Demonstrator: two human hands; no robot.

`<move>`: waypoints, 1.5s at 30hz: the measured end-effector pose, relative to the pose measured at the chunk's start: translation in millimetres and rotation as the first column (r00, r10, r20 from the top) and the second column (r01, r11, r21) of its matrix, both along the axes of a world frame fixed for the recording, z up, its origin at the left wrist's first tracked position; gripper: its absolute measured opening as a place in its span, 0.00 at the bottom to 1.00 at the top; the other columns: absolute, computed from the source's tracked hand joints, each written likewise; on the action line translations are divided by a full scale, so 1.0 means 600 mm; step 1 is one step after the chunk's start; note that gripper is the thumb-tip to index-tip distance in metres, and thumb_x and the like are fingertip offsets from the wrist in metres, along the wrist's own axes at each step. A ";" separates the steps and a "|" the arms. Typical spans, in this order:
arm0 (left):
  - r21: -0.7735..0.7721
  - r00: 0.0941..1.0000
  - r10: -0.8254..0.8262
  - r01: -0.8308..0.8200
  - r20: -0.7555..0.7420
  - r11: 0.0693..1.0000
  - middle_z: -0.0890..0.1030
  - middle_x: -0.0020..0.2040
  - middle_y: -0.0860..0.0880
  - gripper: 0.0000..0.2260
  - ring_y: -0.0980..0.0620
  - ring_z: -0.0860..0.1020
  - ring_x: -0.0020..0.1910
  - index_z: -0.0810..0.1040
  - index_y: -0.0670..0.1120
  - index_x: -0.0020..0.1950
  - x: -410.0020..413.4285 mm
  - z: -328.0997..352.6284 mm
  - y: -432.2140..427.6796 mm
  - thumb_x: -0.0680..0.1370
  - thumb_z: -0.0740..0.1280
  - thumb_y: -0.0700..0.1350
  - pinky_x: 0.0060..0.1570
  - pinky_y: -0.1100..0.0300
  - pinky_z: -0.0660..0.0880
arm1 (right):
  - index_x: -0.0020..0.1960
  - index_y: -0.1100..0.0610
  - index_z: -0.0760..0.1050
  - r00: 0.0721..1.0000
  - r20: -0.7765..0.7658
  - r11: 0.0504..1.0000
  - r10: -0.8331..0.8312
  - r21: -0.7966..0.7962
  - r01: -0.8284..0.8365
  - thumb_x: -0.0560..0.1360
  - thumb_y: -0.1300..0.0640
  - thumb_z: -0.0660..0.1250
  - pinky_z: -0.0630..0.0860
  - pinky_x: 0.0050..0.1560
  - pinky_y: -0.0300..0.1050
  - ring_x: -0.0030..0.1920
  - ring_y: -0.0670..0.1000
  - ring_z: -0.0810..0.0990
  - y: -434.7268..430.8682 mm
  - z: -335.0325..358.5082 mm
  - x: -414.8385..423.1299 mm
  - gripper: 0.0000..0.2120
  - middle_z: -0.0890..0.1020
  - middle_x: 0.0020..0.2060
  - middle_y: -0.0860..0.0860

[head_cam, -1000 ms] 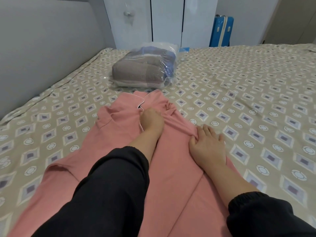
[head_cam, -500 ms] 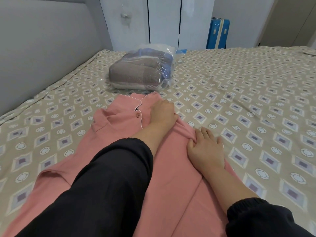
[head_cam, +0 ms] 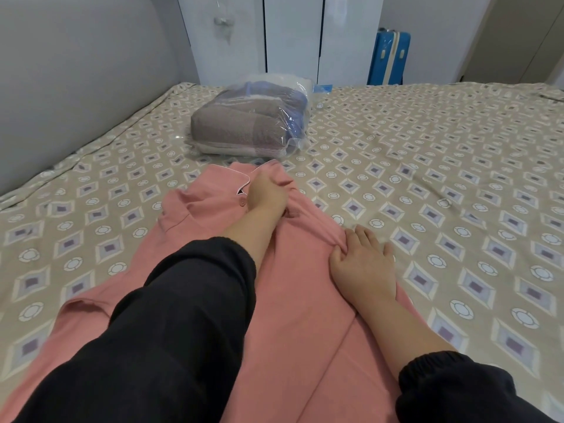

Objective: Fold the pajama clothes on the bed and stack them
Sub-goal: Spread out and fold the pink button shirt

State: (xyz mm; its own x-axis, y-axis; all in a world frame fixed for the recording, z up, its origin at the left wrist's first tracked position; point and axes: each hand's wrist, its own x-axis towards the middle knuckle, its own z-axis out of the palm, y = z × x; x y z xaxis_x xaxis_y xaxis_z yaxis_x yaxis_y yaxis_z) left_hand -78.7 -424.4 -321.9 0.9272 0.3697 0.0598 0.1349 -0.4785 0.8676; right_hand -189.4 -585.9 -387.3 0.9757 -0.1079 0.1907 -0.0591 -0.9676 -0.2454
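A pink pajama top (head_cam: 299, 279) with white piping lies spread on the patterned bed (head_cam: 427, 184), collar toward the far side. My left hand (head_cam: 267, 195) rests at the collar, fingers curled into the fabric near a pink button. My right hand (head_cam: 363, 264) lies on the right edge of the garment, thumb pinching a fold while the other fingers lie flat. Both arms wear black sleeves that hide the lower middle of the top.
A clear plastic bag of folded grey and blue fabric (head_cam: 253, 123) sits just beyond the collar. A grey headboard (head_cam: 76, 87) runs along the left. White wardrobe doors (head_cam: 290, 35) and a blue suitcase (head_cam: 389, 58) stand past the bed.
My left hand slid from the middle of the chest up and to the right, onto the collar. My right hand stayed on the right edge.
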 end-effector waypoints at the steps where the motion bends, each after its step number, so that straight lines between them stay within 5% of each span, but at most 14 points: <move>1: 0.140 0.986 -0.107 0.088 0.132 0.986 0.77 0.46 0.55 0.10 0.51 0.74 0.45 0.76 0.52 0.46 -0.018 0.004 -0.006 0.75 0.62 0.36 0.42 0.61 0.73 | 0.72 0.53 0.64 1.000 -0.003 1.000 0.000 -0.001 0.000 0.75 0.46 0.46 0.50 0.73 0.56 0.75 0.51 0.57 0.000 0.000 -0.001 0.28 0.65 0.73 0.50; 3: 0.360 0.913 -0.360 0.276 0.192 0.891 0.79 0.50 0.48 0.08 0.46 0.75 0.50 0.76 0.47 0.47 -0.058 0.000 -0.020 0.75 0.60 0.37 0.51 0.53 0.72 | 0.73 0.53 0.64 1.000 -0.006 1.000 -0.001 -0.002 0.001 0.76 0.46 0.47 0.50 0.73 0.56 0.75 0.51 0.57 0.000 0.000 -0.002 0.28 0.64 0.74 0.51; 7: 0.753 0.816 -0.512 0.509 -0.267 0.418 0.66 0.73 0.44 0.20 0.45 0.64 0.72 0.67 0.43 0.71 -0.125 -0.056 -0.006 0.81 0.55 0.50 0.66 0.49 0.65 | 0.73 0.54 0.63 1.000 -0.010 1.000 0.002 0.005 -0.002 0.76 0.46 0.48 0.50 0.73 0.57 0.75 0.51 0.56 0.000 0.001 -0.001 0.27 0.63 0.74 0.51; 9: 0.697 0.826 -0.453 0.541 -0.335 0.470 0.53 0.79 0.46 0.29 0.47 0.54 0.77 0.53 0.43 0.78 -0.136 -0.070 0.017 0.82 0.54 0.55 0.73 0.50 0.55 | 0.73 0.54 0.64 1.000 -0.007 1.000 0.001 0.007 -0.001 0.76 0.46 0.48 0.50 0.73 0.57 0.75 0.51 0.56 0.000 0.001 -0.003 0.27 0.64 0.74 0.51; 14: 0.452 0.962 -0.226 0.271 -0.152 0.850 0.75 0.63 0.43 0.13 0.41 0.71 0.62 0.71 0.43 0.61 -0.103 -0.049 0.010 0.80 0.59 0.48 0.57 0.51 0.67 | 0.73 0.54 0.64 1.000 -0.008 1.000 -0.003 0.004 0.003 0.76 0.47 0.48 0.50 0.73 0.56 0.75 0.51 0.56 0.001 0.002 -0.003 0.27 0.63 0.74 0.51; 16: 0.337 0.972 -0.182 0.222 -0.147 0.915 0.78 0.62 0.45 0.13 0.41 0.74 0.60 0.71 0.45 0.63 -0.093 -0.042 0.007 0.79 0.60 0.44 0.53 0.53 0.69 | 0.73 0.54 0.63 1.000 -0.008 1.000 -0.001 0.009 0.001 0.77 0.47 0.48 0.49 0.73 0.56 0.75 0.51 0.56 0.000 0.002 -0.003 0.27 0.63 0.74 0.51; 19: 0.436 0.979 -0.161 0.200 -0.125 0.878 0.79 0.59 0.43 0.21 0.40 0.75 0.58 0.69 0.48 0.67 -0.092 -0.026 0.026 0.74 0.60 0.37 0.49 0.53 0.71 | 0.73 0.54 0.64 1.000 -0.007 1.000 -0.002 0.010 0.002 0.77 0.47 0.48 0.50 0.73 0.57 0.75 0.51 0.56 0.001 0.003 -0.003 0.27 0.63 0.74 0.51; 22: 0.719 0.973 -0.164 0.230 -0.161 0.656 0.77 0.57 0.42 0.23 0.39 0.74 0.56 0.67 0.47 0.66 -0.118 -0.011 0.035 0.72 0.61 0.35 0.44 0.53 0.68 | 0.72 0.54 0.64 1.000 0.000 1.000 0.003 0.002 -0.003 0.77 0.47 0.49 0.51 0.72 0.57 0.75 0.51 0.56 0.001 0.002 -0.004 0.26 0.64 0.74 0.51; 29: 0.811 0.919 -0.312 0.369 -0.243 0.455 0.58 0.77 0.48 0.29 0.47 0.57 0.74 0.50 0.45 0.78 -0.235 -0.051 0.029 0.81 0.52 0.56 0.70 0.46 0.58 | 0.73 0.55 0.63 1.000 -0.017 1.000 -0.001 -0.001 0.001 0.77 0.46 0.48 0.50 0.73 0.57 0.75 0.52 0.56 0.001 0.001 -0.001 0.28 0.63 0.74 0.52; 34: 0.514 0.965 -0.242 0.156 0.104 0.843 0.78 0.62 0.45 0.14 0.45 0.70 0.68 0.77 0.43 0.61 -0.261 -0.080 0.050 0.81 0.56 0.43 0.66 0.51 0.64 | 0.75 0.56 0.60 0.999 -0.041 1.000 0.005 0.021 -0.004 0.77 0.47 0.47 0.48 0.74 0.58 0.76 0.53 0.54 0.003 0.010 -0.008 0.28 0.61 0.76 0.53; 38: 0.531 0.966 -0.223 0.121 0.134 0.839 0.79 0.61 0.43 0.14 0.44 0.69 0.69 0.79 0.40 0.60 -0.260 -0.085 0.049 0.79 0.58 0.40 0.67 0.50 0.63 | 0.77 0.57 0.52 0.998 0.058 0.999 0.033 0.002 -0.033 0.78 0.52 0.52 0.39 0.74 0.60 0.78 0.55 0.46 0.015 0.030 -0.024 0.30 0.51 0.78 0.57; 40: 0.531 0.961 -0.236 0.128 0.142 0.838 0.79 0.61 0.42 0.15 0.43 0.69 0.69 0.79 0.40 0.61 -0.259 -0.086 0.053 0.76 0.62 0.36 0.67 0.50 0.63 | 0.76 0.56 0.57 0.939 0.187 0.957 0.290 -0.073 -0.281 0.78 0.54 0.56 0.43 0.74 0.60 0.78 0.54 0.50 0.027 0.034 -0.036 0.28 0.54 0.78 0.56; 43: 0.502 0.963 -0.233 0.137 0.134 0.854 0.77 0.64 0.44 0.17 0.44 0.67 0.71 0.79 0.40 0.62 -0.260 -0.086 0.054 0.74 0.63 0.35 0.69 0.51 0.61 | 0.77 0.48 0.58 0.788 -0.026 0.781 0.615 -0.122 -0.613 0.82 0.50 0.52 0.48 0.73 0.55 0.77 0.47 0.52 0.016 0.028 -0.041 0.23 0.56 0.77 0.47; 45: 0.449 0.966 -0.215 0.129 0.146 0.884 0.77 0.63 0.43 0.15 0.43 0.69 0.69 0.80 0.39 0.59 -0.262 -0.084 0.055 0.73 0.64 0.35 0.69 0.51 0.63 | 0.78 0.48 0.51 0.887 -0.176 0.881 0.426 -0.142 -0.451 0.82 0.47 0.48 0.44 0.73 0.58 0.77 0.47 0.48 -0.018 0.028 -0.017 0.25 0.52 0.78 0.47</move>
State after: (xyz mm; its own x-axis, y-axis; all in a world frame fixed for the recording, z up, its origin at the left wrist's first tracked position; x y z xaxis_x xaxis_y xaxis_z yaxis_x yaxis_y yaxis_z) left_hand -235.7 -391.4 -372.4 0.9295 0.1030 0.3542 -0.1272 -0.8118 0.5699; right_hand -199.7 -596.8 -370.5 0.9325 0.3600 0.0296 0.3612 -0.9280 -0.0914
